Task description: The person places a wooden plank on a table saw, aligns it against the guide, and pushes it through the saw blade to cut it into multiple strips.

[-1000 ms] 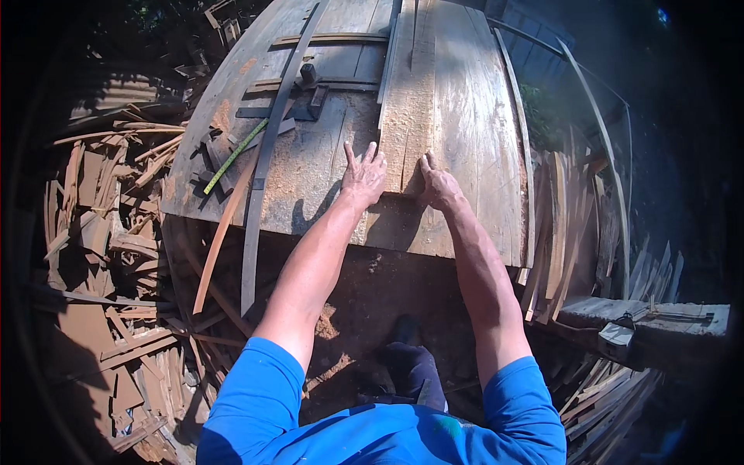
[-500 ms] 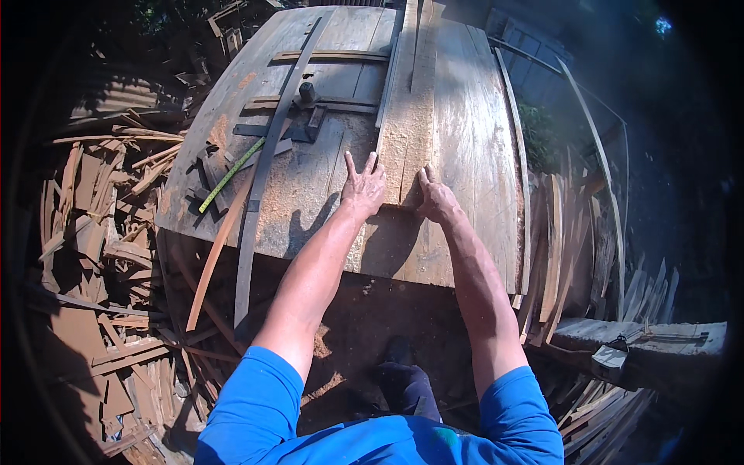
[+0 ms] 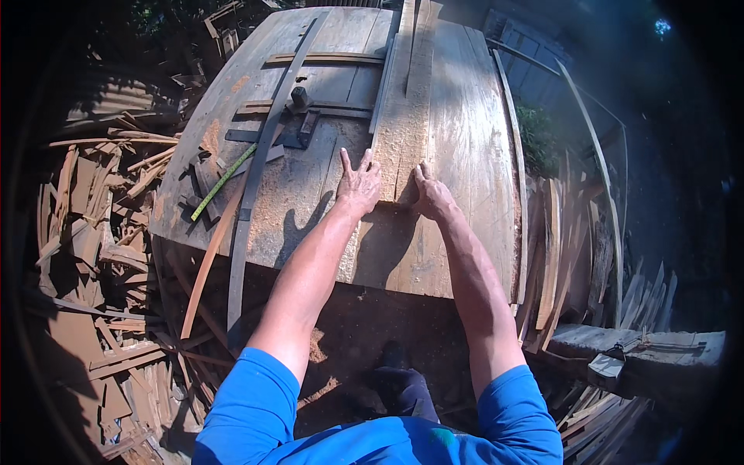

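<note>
A sawdust-covered wooden board [image 3: 403,147] lies lengthwise on a large plank-topped table [image 3: 470,116], its near end between my two hands. A dark lengthwise slit shows in its far part. At the board's near left corner is my left hand [image 3: 359,186], fingers spread, the inner ones touching the wood. My right hand [image 3: 435,195] is bent round the near right corner, fingertips against the edge. Along the board's left side runs a straight strip [image 3: 383,85]. Both forearms cast shadows on the tabletop.
Left on the table lie a long dark bar [image 3: 263,155], a yellow-green measuring tape [image 3: 222,182], a metal square [image 3: 294,137] and thin slats [image 3: 325,58]. Heaped wood offcuts [image 3: 81,256] fill the left side. More strips [image 3: 552,256] lean at right beside a thick beam [image 3: 635,343].
My hands and the board have moved slightly farther from the table's near edge. The left fingers are spread wider. The whole view has shifted a little.
</note>
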{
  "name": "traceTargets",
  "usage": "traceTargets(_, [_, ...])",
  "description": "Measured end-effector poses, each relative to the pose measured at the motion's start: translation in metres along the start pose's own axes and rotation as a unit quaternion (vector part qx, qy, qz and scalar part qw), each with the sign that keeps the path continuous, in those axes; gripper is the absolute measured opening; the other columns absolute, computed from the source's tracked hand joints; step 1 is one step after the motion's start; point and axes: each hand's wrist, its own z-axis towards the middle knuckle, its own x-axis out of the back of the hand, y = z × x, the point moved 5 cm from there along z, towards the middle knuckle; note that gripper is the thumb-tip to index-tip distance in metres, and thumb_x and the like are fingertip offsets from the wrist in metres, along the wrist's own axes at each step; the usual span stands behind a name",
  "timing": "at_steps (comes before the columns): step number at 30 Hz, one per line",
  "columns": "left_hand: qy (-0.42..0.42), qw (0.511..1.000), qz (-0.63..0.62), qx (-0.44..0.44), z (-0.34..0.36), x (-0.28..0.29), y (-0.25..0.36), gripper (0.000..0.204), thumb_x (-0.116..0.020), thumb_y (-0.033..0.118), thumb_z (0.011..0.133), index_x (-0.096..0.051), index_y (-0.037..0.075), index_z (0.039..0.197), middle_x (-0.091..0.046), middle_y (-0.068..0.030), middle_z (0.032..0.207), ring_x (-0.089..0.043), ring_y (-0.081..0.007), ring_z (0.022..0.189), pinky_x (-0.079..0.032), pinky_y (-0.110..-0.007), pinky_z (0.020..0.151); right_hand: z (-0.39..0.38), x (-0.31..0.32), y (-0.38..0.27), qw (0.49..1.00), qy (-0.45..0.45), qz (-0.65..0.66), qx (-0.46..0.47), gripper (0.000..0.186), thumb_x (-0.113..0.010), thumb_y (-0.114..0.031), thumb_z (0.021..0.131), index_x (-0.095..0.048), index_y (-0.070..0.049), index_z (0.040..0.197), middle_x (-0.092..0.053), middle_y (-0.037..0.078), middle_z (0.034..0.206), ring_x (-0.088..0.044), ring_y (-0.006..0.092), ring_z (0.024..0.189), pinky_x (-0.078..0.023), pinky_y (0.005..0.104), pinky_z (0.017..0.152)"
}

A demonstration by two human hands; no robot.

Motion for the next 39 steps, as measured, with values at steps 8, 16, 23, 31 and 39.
traceTargets(8, [0.022,1.000,0.016,-0.003,0.015,-0.008,-0.003,0.043,-0.065,0.017,0.083,-0.064,0.007,0.124,-0.050,-0.0077,0.140,-0.022,-0.0307,0.148,-0.007,-0.081,0.106,0.010,0.003,0.005,1.000,-0.026,-0.009,0.000,0.105,-0.077,-0.015,0.062,-0.024,0.005,0.151,-0.022,0.027,0.157,-0.057,0.0380,0.121,-0.050,0.0398,0.101])
traceTargets(16, [0.011,1.000,0.029,-0.001,0.026,0.000,-0.008,0.046,-0.064,0.017,0.084,-0.061,0.007,0.129,-0.048,-0.0071,0.144,-0.024,-0.0289,0.148,-0.008,-0.081,0.107,0.026,0.013,0.015,0.998,-0.028,0.018,0.044,0.106,-0.078,-0.019,0.062,-0.024,0.004,0.151,-0.021,0.027,0.157,-0.059,0.0393,0.118,-0.050,0.0404,0.100])
traceTargets(23, [-0.023,0.999,0.022,0.006,0.040,0.003,-0.013,0.048,-0.058,0.015,0.088,-0.055,0.007,0.135,-0.041,-0.0055,0.151,-0.022,-0.0278,0.149,-0.007,-0.081,0.107,0.034,0.018,0.022,0.998,-0.017,0.039,0.051,0.106,-0.080,-0.020,0.063,-0.024,0.003,0.150,-0.021,0.026,0.158,-0.059,0.0405,0.117,-0.050,0.0425,0.099])
traceTargets(31, [-0.020,0.999,0.043,0.008,0.053,0.005,-0.014,0.052,-0.063,0.018,0.085,-0.055,0.008,0.136,-0.040,-0.0050,0.153,-0.024,-0.0284,0.149,-0.009,-0.080,0.108,0.000,0.018,0.027,0.970,0.142,0.187,0.067,0.065,-0.073,-0.008,0.075,-0.052,-0.007,0.136,-0.045,0.020,0.147,-0.059,0.0383,0.118,-0.051,0.0427,0.098])
traceTargets(39, [-0.038,0.998,0.041,0.016,0.062,0.011,-0.016,0.052,-0.060,0.016,0.086,-0.053,0.007,0.136,-0.040,-0.0053,0.153,-0.024,-0.0281,0.148,-0.008,-0.079,0.108,-0.001,0.018,0.036,0.957,0.211,0.153,0.130,0.055,-0.066,-0.014,0.088,-0.048,-0.005,0.139,-0.051,0.021,0.141,-0.049,0.0346,0.131,-0.039,0.0442,0.111])
